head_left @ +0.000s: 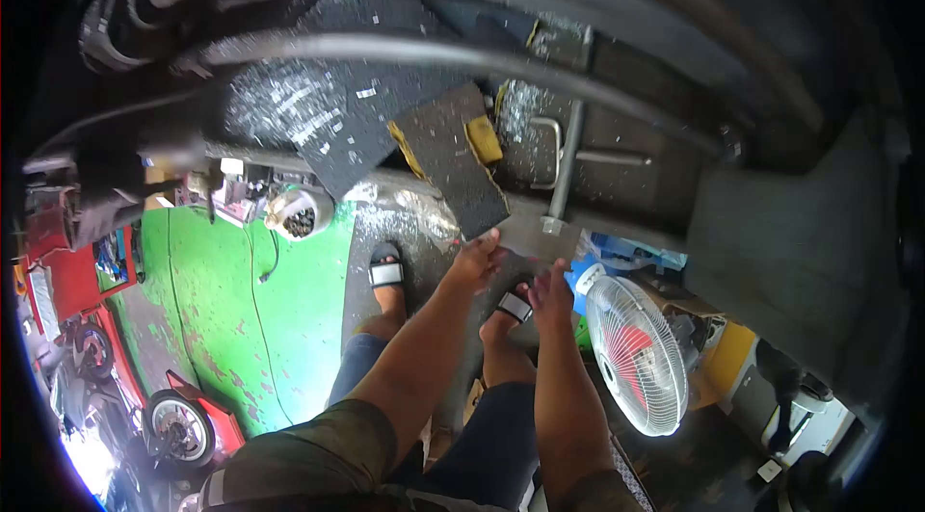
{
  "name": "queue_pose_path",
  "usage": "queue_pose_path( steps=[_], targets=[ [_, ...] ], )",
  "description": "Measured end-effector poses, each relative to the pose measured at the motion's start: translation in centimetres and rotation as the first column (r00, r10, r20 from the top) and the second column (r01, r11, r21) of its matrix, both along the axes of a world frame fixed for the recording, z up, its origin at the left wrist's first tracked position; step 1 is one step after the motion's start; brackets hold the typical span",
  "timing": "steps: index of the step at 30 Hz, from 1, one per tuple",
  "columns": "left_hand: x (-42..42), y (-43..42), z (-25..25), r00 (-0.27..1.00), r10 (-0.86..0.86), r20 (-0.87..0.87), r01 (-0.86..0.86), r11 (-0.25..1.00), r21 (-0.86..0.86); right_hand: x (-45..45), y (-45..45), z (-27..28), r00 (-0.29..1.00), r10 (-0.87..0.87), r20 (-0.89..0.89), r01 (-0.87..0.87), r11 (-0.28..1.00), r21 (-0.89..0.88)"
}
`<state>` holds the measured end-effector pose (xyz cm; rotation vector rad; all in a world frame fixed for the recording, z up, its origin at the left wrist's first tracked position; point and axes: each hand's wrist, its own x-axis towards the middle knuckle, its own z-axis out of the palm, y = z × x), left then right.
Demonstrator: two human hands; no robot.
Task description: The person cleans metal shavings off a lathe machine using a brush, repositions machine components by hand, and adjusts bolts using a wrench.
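Observation:
A flat grey sheet (536, 236) lies at the near edge of the work surface, between my hands. My left hand (474, 262) is closed at the left edge of this sheet, with the thumb near its corner. Just below the right part, my right hand (550, 298) has its fingers bent together at the near edge. Both hands appear to pinch the sheet, though the fingertips are partly hidden. Beyond my left hand lies a dark board (451, 151) with yellow edges. A metal bar (570, 160) ends at the sheet's far side, beside a bent rod handle (547, 154).
Shiny chips (289, 103) are scattered over a dark mat (371, 78). Curved metal tubes (453, 52) pass overhead. A white fan (638, 355) stands close at my right. Left are a white bucket (301, 213), cables on the green floor (226, 319), and a motorcycle wheel (180, 427).

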<state>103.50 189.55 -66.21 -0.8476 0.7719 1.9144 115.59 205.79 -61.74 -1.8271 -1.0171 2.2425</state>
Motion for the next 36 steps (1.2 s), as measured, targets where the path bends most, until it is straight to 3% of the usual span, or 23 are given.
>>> queue_pose_path(
  steps=[1, 2, 3, 6, 7, 8, 9, 10, 11, 12, 13, 15, 16, 17, 18, 21, 23, 24, 25, 26, 28, 30, 36],
  targets=[
    [0.4, -1.5, -2.5, 0.99, -0.133, -0.04, 0.137, 0.984, 0.116, 1.3, 0.1, -0.7, 0.992, 0.128, 0.005, -0.128, 0.991, 0.026],
    [2.4, -3.3, -7.2, 0.85, -0.25, -0.463, 0.334, 0.936, 0.107, 4.1, -0.5, -3.3, 0.869, 0.481, -0.112, -0.343, 0.751, 0.564],
    [3.4, -4.1, -5.9, 0.834, -0.249, -0.493, 0.342, 0.934, 0.107, 1.4, -1.0, 4.0, 0.899, 0.393, 0.195, -0.435, 0.852, 0.291],
    [4.2, -5.3, 0.1, 0.899, -0.421, -0.124, 0.406, 0.905, -0.126, 6.0, -2.3, 8.2, 0.468, 0.511, 0.721, -0.884, 0.281, 0.375],
    [3.7, -5.4, 2.5, 0.897, -0.443, 0.01, 0.436, 0.879, -0.195, 6.5, -3.3, 12.8, 0.396, 0.587, 0.706, -0.917, 0.284, 0.279],
    [2.8, -5.5, 5.4, 0.882, -0.448, 0.148, 0.471, 0.844, -0.257, 12.9, -2.5, 6.5, 0.078, 0.598, 0.798, -0.926, -0.252, 0.28],
    [1.7, -6.1, 10.5, 0.881, -0.459, 0.113, 0.473, 0.843, -0.256, 8.6, -4.8, 20.0, 0.52, 0.682, 0.515, -0.794, 0.162, 0.586],
    [1.0, -7.4, 15.6, 0.779, -0.627, 0.006, 0.612, 0.758, -0.228, 13.0, -5.0, 18.3, 0.403, 0.619, 0.674, -0.888, 0.085, 0.453],
    [0.3, -8.7, 21.7, 0.632, -0.768, -0.099, 0.739, 0.636, -0.222, 14.7, -5.9, 20.5, 0.399, 0.492, 0.774, -0.907, 0.337, 0.254],
    [-0.6, -9.5, 27.5, 0.505, -0.853, -0.134, 0.808, 0.521, -0.276, 16.8, -5.4, 21.3, 0.213, 0.557, 0.802, -0.956, 0.29, 0.053],
    [-1.9, -10.2, 32.7, 0.371, -0.916, -0.156, 0.851, 0.402, -0.338, 18.4, -4.8, 24.6, 0.216, 0.699, 0.682, -0.965, 0.261, 0.039],
    [-4.1, -12.4, 40.0, 0.29, -0.897, -0.333, 0.856, 0.398, -0.329, 23.5, -5.4, 25.6, 0.348, 0.539, 0.767, -0.937, 0.229, 0.265],
    [-5.1, -13.4, 43.6, 0.215, -0.849, -0.482, 0.871, 0.39, -0.298, 24.0, -5.6, 28.8, 0.336, 0.541, 0.771, -0.933, 0.303, 0.195],
    [-6.6, -13.7, 48.6, -0.008, -0.812, -0.584, 0.822, 0.327, -0.467, 25.1, -5.2, 31.5, 0.379, 0.582, 0.72, -0.897, 0.423, 0.13],
    [-8.7, -13.7, 53.5, -0.24, -0.74, -0.628, 0.726, 0.293, -0.622, 25.1, -5.2, 34.6, 0.261, 0.556, 0.789, -0.946, 0.309, 0.096],
    [-13.8, -13.8, 67.9, -0.257, -0.65, -0.716, 0.517, 0.533, -0.67, 29.3, -3.2, 35.7, 0.487, 0.455, 0.745, -0.796, 0.583, 0.164],
    [-17.2, -13.3, 76.5, -0.332, -0.615, -0.715, 0.116, 0.726, -0.678, 36.1, -0.6, 29.0, 0.678, 0.227, 0.699, -0.728, 0.343, 0.594],
    [-19.0, -12.6, 79.5, -0.319, -0.586, -0.744, -0.051, 0.795, -0.604, 35.7, 0.9, 32.7, 0.841, 0.24, 0.485, -0.531, 0.537, 0.656],
    [-21.1, -11.6, 82.5, -0.41, -0.558, -0.722, -0.26, 0.83, -0.494, 35.3, 3.0, 36.9, 0.847, 0.237, 0.476, -0.523, 0.539, 0.661],
    [-23.3, -10.6, 84.9, -0.341, -0.604, -0.721, -0.373, 0.791, -0.486, 29.6, 1.2, 44.6, 0.764, 0.055, 0.643, -0.575, 0.509, 0.641],
    [-30.5, -7.7, 86.4, -0.483, -0.707, -0.517, -0.693, 0.669, -0.268, 30.3, 5.4, 46.7, 0.95, 0.048, 0.308, -0.281, 0.56, 0.779],
    [-37.9, -4.5, 86.0, -0.442, -0.843, -0.307, -0.84, 0.509, -0.188, 26.8, 7.8, 54.5, 0.919, 0.041, 0.392, -0.375, 0.395, 0.839],
    [-43.1, 0.2, 84.4, -0.101, -0.983, -0.155, -0.866, 0.163, -0.473, 23.7, 17.9, 63.8, 0.97, -0.058, 0.236, -0.219, 0.212, 0.952]
  ],
)
